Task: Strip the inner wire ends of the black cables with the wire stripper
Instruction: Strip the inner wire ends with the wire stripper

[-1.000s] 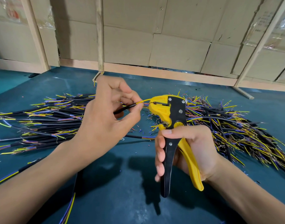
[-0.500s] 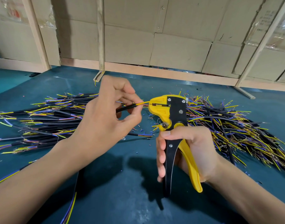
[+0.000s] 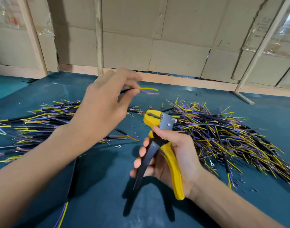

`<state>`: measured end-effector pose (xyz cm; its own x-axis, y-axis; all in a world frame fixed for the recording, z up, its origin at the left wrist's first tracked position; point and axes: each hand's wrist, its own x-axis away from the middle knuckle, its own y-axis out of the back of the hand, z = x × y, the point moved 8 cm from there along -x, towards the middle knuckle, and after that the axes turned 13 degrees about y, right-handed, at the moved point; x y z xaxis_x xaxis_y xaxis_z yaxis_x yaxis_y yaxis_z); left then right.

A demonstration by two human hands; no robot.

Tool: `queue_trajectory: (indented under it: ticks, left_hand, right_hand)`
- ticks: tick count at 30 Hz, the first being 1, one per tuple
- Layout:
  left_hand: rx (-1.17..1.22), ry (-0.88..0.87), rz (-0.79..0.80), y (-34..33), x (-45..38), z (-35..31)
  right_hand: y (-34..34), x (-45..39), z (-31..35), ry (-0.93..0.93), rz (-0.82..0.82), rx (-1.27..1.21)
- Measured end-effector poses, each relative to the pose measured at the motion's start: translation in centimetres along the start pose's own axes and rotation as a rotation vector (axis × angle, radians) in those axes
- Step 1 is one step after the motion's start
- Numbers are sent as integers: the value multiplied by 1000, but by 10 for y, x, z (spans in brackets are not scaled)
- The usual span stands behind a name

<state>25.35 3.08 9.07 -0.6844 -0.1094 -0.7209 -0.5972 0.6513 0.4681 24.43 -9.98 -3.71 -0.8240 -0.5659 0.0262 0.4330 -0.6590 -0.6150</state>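
The teal table (image 3: 157,211) carries two wide heaps of black cables, one heap (image 3: 34,122) to the left of the wire stripper (image 3: 159,142) and the other heap (image 3: 223,134) to its right, both with yellow, blue and purple inner wires at the ends. Above the left heap and higher than the stripper, the left hand (image 3: 104,109) pinches one black cable (image 3: 126,91) between thumb and fingers, and the yellow wire (image 3: 148,88) of this cable points to the right, apart from the stripper's head. The right hand (image 3: 175,155) has its fingers curled round the black and yellow handles of the stripper and holds it upright above the table, between the two heaps, with the handles spread apart.
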Motion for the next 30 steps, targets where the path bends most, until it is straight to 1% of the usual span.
queue_trajectory:
  ticks: [3,4,5,6,7,9,10,11,13,14,16,18,19,21,23,26,28,30]
  left_hand:
    - [-89,6,-32,-4,-43,-15]
    - [-90,-16,-39,-8,-57,-26]
    - [-63,-47,-6,-17,-69,-38]
    - [-29,-69,94,-35,-78,-52]
    - [-16,-76,250,-58,-82,-65]
    - [-124,-73,572,-105,-78,-77]
    - [-196,-71,670,-119,-74,-71]
    - [-240,-50,708,-122,-72,-58]
    - [-298,86,687,-111,-69,-14]
    - [-365,169,682,-106,-63,11]
    - [-507,328,766,-104,-33,56]
    - [-464,420,861,-119,-2,73]
    - [-415,444,855,-126,7,73]
    - [-361,474,768,-136,9,70]
    - [-366,483,704,-139,4,68]
    - [-405,415,686,-131,-3,60]
    - [-430,368,635,-116,-10,54]
    - [-407,363,588,-96,-17,52]
  right_hand:
    - [4,0,2,19,-36,-49]
    - [6,1,3,17,-47,-47]
    - [6,1,3,8,-44,-39]
    - [6,1,3,-3,-33,-35]
    - [6,2,2,-10,-19,-30]
    - [6,3,2,4,16,-18]
    - [4,3,3,24,38,-15]
    - [2,4,4,51,57,-23]
    - [0,4,13,143,79,-42]
    - [1,4,18,199,76,-43]
    - [3,4,29,295,57,-30]
    - [5,4,35,347,24,-23]
    - [7,4,37,362,6,-21]
    - [12,4,38,375,-30,-16]
    - [18,2,39,379,-60,5]
    - [25,-1,41,403,-105,74]
    - [29,-2,44,428,-151,93]
    - [34,-3,48,448,-207,68]
